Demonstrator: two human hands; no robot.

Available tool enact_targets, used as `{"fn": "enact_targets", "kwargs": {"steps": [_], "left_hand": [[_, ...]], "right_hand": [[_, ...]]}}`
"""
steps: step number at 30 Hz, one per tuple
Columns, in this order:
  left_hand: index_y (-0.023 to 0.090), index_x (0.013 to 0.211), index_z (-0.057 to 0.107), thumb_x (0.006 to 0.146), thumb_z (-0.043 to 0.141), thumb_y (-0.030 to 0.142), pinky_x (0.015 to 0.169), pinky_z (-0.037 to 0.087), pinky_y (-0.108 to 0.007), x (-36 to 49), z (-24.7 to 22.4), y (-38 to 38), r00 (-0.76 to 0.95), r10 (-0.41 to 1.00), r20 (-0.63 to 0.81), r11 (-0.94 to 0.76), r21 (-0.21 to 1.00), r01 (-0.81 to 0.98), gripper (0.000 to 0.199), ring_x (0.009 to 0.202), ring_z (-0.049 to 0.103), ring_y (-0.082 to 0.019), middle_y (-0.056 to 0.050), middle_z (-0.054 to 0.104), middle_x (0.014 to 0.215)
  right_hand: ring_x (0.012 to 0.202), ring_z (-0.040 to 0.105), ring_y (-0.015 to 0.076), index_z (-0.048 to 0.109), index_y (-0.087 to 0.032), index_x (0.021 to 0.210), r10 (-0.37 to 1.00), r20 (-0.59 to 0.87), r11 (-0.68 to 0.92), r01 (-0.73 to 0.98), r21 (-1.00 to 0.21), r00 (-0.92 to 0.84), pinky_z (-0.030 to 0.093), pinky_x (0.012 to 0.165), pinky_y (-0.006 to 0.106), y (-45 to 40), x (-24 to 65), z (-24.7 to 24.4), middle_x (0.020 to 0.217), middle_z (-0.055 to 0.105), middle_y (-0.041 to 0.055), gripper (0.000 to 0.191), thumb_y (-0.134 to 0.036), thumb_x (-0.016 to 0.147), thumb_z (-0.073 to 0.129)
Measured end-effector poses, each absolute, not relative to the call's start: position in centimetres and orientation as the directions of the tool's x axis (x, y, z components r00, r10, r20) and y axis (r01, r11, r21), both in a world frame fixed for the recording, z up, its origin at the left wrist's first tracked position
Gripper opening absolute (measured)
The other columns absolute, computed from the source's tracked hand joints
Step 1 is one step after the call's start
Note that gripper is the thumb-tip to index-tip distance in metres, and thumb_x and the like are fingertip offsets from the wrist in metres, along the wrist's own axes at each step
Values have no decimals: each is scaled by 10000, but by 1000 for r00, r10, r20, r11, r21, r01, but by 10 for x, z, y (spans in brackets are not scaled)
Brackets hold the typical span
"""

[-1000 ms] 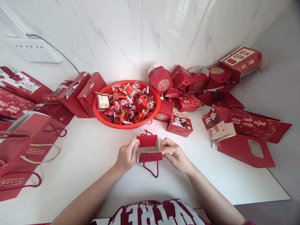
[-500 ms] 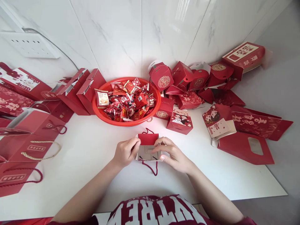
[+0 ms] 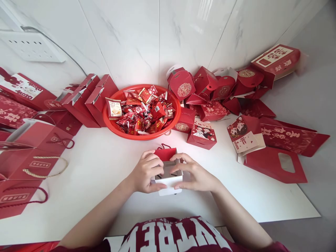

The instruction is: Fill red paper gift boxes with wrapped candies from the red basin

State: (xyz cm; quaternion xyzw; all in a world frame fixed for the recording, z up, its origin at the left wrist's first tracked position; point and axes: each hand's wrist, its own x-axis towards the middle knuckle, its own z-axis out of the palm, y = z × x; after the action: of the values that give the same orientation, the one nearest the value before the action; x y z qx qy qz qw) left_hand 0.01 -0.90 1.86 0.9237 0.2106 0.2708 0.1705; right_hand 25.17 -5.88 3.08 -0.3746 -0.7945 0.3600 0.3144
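Before basin [image 3: 126, 135] | left grip [image 3: 148, 173], right grip [image 3: 194, 175] grasp box [image 3: 170, 183] edges | bare table [image 3: 110, 157] both sides

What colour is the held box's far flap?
The far flap is red; the head view shows it best.

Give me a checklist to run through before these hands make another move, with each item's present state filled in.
1. Left hand on the small box: ok, fingers over its left side, thumb at the front.
2. Right hand on the box: ok, fingers over its right side, thumb at the front.
3. Box top open: ok, with the red rear flap raised.
4. Box floor fully locked flat: cannot tell, fingers hide part of the inside.
5. Both hands free to pick something up: not ok, both are on the box.
6. Red basin upright and stocked: ok, small wrapped packets fill it.
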Motion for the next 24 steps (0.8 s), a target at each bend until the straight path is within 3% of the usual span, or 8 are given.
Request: {"fn": "enact_targets", "kwargs": {"steps": [6,11,14,15,17,20,22,24], "left_hand": [[226,730,655,826,645,356,1128,286,-499,2,19,-7,753,489,440,-851,429,302,162,855,585,-202,-25,666,808],[232,718,661,868,614,226,1150,280,-500,5,18,-8,757,466,458,-871,388,302,158,866,577,-188,-8,667,817],[237,855,684,870,625,262,1177,261,-522,5,12,-8,726,489,484,-856,425,293,65,1051,586,-230,-50,660,1004],[236,969,680,855,655,318,1187,242,-547,5,9,-8,699,511,500,-842,454,290,143,1177,549,-273,-84,629,1146],[219,1245,581,790,725,474,1198,196,-607,5,3,-7,641,571,513,-795,543,273,542,1403,359,-375,-159,436,1448],[220,1512,294,717,762,613,1198,169,-643,6,-6,-5,607,654,452,-683,697,218,1003,1511,105,-436,-188,93,1633],[246,1573,121,742,769,572,1198,191,-633,6,-9,-4,606,694,389,-606,770,199,1102,1521,84,-426,-182,37,1650],[264,1586,-27,763,780,499,1189,229,-626,6,-12,-3,614,714,337,-549,813,193,1176,1511,159,-414,-190,89,1645]], "right_hand": [[1119,574,223,734,-233,975,836,300,487,371,-790,-460,509,979,385,-60,245,22,1225,568,97,115,-313,900,701],[1006,588,212,721,-223,947,819,371,551,417,-723,-437,505,886,384,-58,240,18,1120,643,87,122,-263,963,607],[950,586,206,735,-225,958,802,392,581,435,-688,-451,504,841,374,-57,243,17,1104,657,85,145,-306,961,614],[935,585,206,744,-230,967,794,399,593,440,-674,-459,506,828,372,-57,245,18,1103,661,85,162,-328,960,615],[934,582,213,760,-244,995,782,413,613,455,-646,-467,508,825,378,-56,249,20,1126,661,89,215,-374,970,590],[1103,551,261,771,-272,1031,780,427,625,531,-572,-458,473,947,448,-56,254,29,1285,615,91,308,-427,1001,507],[1257,481,302,756,-279,1098,773,404,635,596,-492,-489,411,1041,508,-55,255,38,1417,547,80,339,-455,1007,480],[1357,419,314,706,-261,1208,764,363,646,637,-421,-534,360,1103,536,-52,255,46,1501,484,78,359,-453,1010,477]]}}
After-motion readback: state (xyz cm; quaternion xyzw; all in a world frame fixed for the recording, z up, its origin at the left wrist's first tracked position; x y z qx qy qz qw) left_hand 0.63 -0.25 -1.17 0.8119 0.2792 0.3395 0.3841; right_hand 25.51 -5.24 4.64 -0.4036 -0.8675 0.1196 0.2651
